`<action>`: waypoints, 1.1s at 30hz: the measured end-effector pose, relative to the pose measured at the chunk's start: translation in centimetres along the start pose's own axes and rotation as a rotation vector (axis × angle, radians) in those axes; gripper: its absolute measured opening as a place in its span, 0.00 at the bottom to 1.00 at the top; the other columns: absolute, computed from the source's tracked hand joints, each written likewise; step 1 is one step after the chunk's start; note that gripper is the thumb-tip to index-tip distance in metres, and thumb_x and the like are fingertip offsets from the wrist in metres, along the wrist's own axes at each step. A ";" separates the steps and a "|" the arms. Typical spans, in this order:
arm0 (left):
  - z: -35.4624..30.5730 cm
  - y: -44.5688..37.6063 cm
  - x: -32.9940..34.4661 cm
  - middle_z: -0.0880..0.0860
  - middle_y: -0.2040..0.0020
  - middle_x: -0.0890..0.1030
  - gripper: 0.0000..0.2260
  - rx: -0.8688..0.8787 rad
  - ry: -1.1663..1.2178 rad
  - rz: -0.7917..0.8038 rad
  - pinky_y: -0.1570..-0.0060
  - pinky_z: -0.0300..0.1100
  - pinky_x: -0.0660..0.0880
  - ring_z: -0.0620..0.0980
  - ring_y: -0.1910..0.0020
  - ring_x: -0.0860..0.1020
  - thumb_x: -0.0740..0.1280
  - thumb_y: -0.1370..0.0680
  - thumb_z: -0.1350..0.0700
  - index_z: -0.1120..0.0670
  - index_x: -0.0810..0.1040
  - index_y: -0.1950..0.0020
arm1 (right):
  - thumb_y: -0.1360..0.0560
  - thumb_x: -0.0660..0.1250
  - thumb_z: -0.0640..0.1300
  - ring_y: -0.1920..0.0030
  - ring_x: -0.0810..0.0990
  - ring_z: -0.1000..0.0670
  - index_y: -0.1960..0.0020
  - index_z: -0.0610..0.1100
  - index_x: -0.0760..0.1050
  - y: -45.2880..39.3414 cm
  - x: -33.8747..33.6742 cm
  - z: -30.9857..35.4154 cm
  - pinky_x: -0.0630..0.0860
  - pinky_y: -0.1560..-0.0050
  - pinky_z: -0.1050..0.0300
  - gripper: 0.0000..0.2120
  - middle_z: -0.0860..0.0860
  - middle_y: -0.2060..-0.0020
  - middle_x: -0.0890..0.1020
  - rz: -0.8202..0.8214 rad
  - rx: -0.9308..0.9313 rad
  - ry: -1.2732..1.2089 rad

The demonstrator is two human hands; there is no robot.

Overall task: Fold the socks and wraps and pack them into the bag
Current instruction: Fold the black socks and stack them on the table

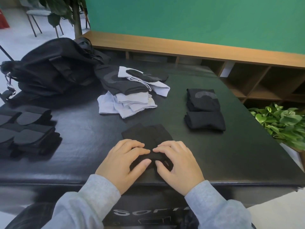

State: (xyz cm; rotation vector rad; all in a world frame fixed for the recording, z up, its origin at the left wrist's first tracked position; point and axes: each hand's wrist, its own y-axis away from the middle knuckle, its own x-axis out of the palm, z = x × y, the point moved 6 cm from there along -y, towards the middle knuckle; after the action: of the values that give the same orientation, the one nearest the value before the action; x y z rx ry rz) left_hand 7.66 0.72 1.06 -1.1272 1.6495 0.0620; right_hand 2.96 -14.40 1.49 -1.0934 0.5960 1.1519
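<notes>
Mid-fold: left hand [123,160] and right hand [177,162] pinched black sock [147,134] near bag [54,68]; next, double it over.

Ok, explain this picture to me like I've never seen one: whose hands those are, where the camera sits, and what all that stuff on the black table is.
There is no machine here. A person wears a wide-angle camera on the head, looking forward and down, so you see their own grey sleeves and two bare hands.

The left hand and the right hand both have curled fingers on a black sock lying on the black table, apparently pinching its near end to fold it.

Further back lies a loose pile of white and black socks. To the right is a neat stack of folded black socks. At the left edge lie dark folded pieces, possibly the wraps; I cannot tell for sure. Behind them sits the black bag. A green plant shows at the right.
</notes>
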 end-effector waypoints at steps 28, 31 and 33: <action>0.9 -0.1 0.4 0.38 0.40 0.69 0.22 -0.040 0.143 0.009 0.36 0.34 0.63 0.39 0.33 0.64 0.71 0.31 0.59 0.41 0.71 0.42 | 0.31 0.58 0.58 0.39 0.69 0.59 0.46 0.54 0.72 -0.2 0.6 0.6 0.57 0.39 0.64 0.16 0.61 0.41 0.75 0.090 -0.033 0.045; 1.0 0.0 0.3 0.36 0.43 0.70 0.13 -0.066 0.157 0.012 0.39 0.36 0.64 0.37 0.35 0.65 0.64 0.28 0.47 0.40 0.71 0.44 | 0.32 0.60 0.57 0.43 0.68 0.59 0.42 0.56 0.70 -0.1 0.3 0.9 0.60 0.44 0.65 0.19 0.63 0.45 0.74 0.057 -0.061 0.046; 1.0 0.0 0.1 0.34 0.44 0.72 0.13 -0.096 0.204 0.021 0.39 0.34 0.64 0.34 0.36 0.66 0.59 0.28 0.43 0.39 0.71 0.44 | 0.32 0.61 0.57 0.44 0.67 0.58 0.41 0.58 0.70 0.0 0.2 0.9 0.60 0.45 0.66 0.19 0.61 0.45 0.73 0.033 -0.060 0.031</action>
State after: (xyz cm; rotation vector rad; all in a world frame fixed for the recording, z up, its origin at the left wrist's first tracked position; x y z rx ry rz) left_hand 8.40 1.17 0.58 -1.2212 1.8556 0.0414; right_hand 2.88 -13.55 1.70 -1.1578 0.6089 1.1895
